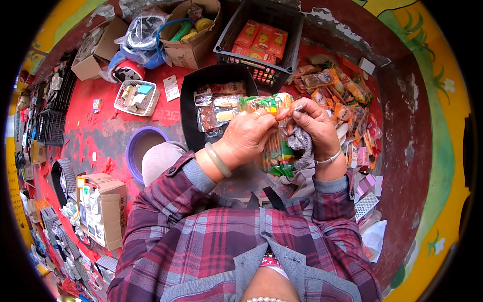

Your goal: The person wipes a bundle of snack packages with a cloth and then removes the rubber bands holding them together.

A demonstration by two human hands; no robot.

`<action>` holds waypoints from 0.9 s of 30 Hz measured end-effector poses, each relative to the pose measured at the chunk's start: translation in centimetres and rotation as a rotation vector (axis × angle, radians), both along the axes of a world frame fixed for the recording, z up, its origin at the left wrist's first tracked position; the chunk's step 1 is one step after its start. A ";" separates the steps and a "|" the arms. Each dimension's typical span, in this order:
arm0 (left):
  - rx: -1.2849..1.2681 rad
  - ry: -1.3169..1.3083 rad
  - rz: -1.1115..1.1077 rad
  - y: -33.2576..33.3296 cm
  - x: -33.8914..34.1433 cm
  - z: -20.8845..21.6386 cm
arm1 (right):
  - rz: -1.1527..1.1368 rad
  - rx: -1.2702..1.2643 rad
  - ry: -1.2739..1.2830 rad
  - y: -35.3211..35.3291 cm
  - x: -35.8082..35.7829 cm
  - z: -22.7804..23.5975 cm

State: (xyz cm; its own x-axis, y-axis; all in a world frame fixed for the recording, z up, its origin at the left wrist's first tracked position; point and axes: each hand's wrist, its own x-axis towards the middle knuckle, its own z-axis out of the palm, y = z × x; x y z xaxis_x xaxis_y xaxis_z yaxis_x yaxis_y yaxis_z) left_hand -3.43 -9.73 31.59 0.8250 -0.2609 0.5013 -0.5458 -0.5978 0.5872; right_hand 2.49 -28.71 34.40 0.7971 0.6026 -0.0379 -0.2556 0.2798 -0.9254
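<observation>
A: Holding what, and how?

B: Clamped, with the left hand (250,132), around a green, yellow and orange packet (260,104); pinched, with the fingertips of the right hand (318,126), at its right end. Close together there, almost meeting.

A: At which step, judging from that?

B: Working at the packet's end, by the look of it. Impossible to say whether twisting, tearing or straightening.

A: Calling for what next?

B: Probably for a steady left grip and a fine, light movement of the right fingertips, without crushing the contents.

A: Around the hands?

B: Just beyond the left hand, a black bin (189,118) with clear-wrapped packs (225,102) inside. Farther beyond both, a black crate (240,59) with red-orange boxes (263,39). Beyond and right of the right hand, a loose heap of snack packs (347,93). Well left of the left hand, a purple basin (130,157).

A: And hard to make out?

B: Below the hands, a green-striped bundle (278,155): perhaps part of the same packet, perhaps separate. Beside it, under the right hand, a speckled grey fabric (301,145), partly covered, uncertain in kind. Hidden, too: most of the left fingertips, curled out of sight, and the basin's near right side, behind a grey knee (162,162).
</observation>
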 end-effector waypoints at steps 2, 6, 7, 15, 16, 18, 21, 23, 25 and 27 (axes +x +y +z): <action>-0.020 0.073 0.006 0.1 -0.4 0.1 | 0.057 0.035 0.020 -0.3 0.1 -0.1; -0.168 0.218 0.016 0.3 -0.7 0.2 | 0.057 0.093 0.070 0.1 0.3 -0.8; -0.157 0.251 0.000 0.4 -0.7 0.0 | 0.066 0.097 0.082 0.1 0.3 -0.8; -0.545 0.622 -0.231 0.3 -0.2 -1.5 | 0.070 0.076 0.114 0.7 0.5 -1.5; -0.540 0.655 -0.236 0.4 -0.2 -1.6 | 0.080 0.080 0.119 0.6 0.6 -1.5; -0.532 0.721 -0.251 0.6 -0.1 -1.4 | 0.108 0.075 0.124 0.6 0.6 -1.6; -0.380 0.874 -0.192 1.0 -0.2 -0.4 | 0.148 0.068 0.149 0.6 0.1 -1.5; -0.264 0.808 -0.189 1.4 -0.3 0.7 | 0.151 0.090 0.197 0.5 -0.3 -1.2; -0.241 0.785 -0.189 1.8 -0.5 1.2 | 0.132 0.075 0.117 0.8 -0.6 -1.1; -0.309 0.803 -0.194 2.1 -0.8 1.6 | 0.122 0.092 0.079 1.0 -1.0 -0.8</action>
